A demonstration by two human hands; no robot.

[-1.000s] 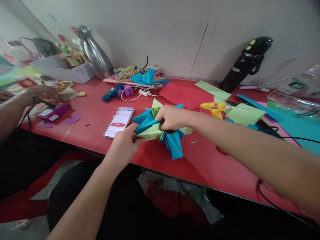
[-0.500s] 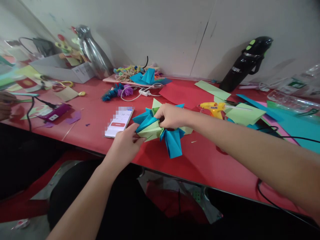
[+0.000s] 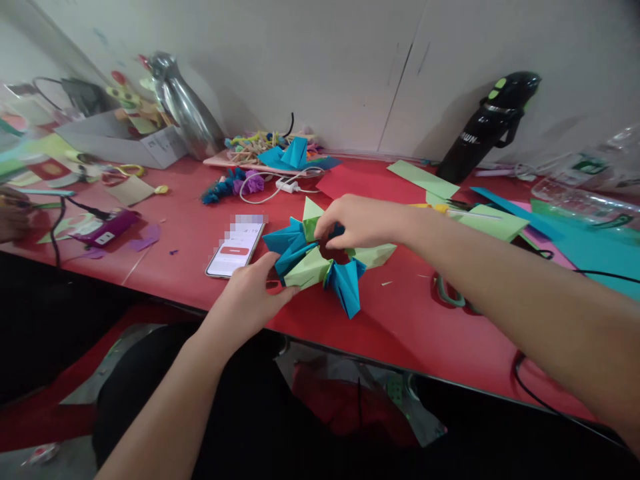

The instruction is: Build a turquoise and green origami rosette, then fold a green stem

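Observation:
A ring of folded blue and light green paper is between my hands, near the front edge of the red table. My left hand holds its lower left side, thumb and fingers on a green and a blue piece. My right hand reaches over from the right and pinches the ring's upper part beside a green piece. Its fingertips are partly hidden behind the paper. A blue folded piece sticks out toward the table edge. Just left of the ring lies a lit phone.
Behind are a tray of craft bits, a steel jug and a black bottle. Scissors and paper sheets lie at the right. At the far left, another person's hand shows beside a purple box.
My right hand has lifted slightly and its fingers have spread a little, showing more of the ring's middle. The ring has turned slightly. The scissors' handles now show under my right forearm.

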